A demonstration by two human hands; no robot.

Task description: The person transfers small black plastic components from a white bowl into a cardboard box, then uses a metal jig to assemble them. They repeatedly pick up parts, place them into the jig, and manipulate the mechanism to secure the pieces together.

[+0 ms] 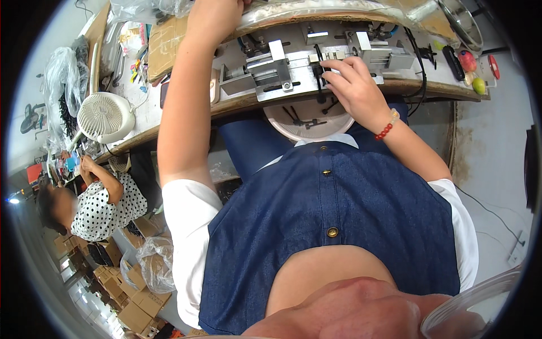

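Observation:
My right hand [354,90], with a red bead bracelet on its wrist, is at the metal clamping fixture [299,70]. Its bent fingertips close on a slender black part [319,70] that stands across the middle of the fixture. Two silver blocks, the left block [278,63] and the right block [364,46], flank that part. Far up at the top edge, my left hand [217,21] reaches over the long tray of small pale pieces [305,8]. The frame cuts off most of its fingers, so their grip is hidden.
Below the bench edge, a white basin [285,129] on my lap holds several black parts. Left on the bench are a cardboard sheet [165,48] and a white fan [105,117]. Black cables [420,68] hang at the right. A co-worker [107,195] sits at the left.

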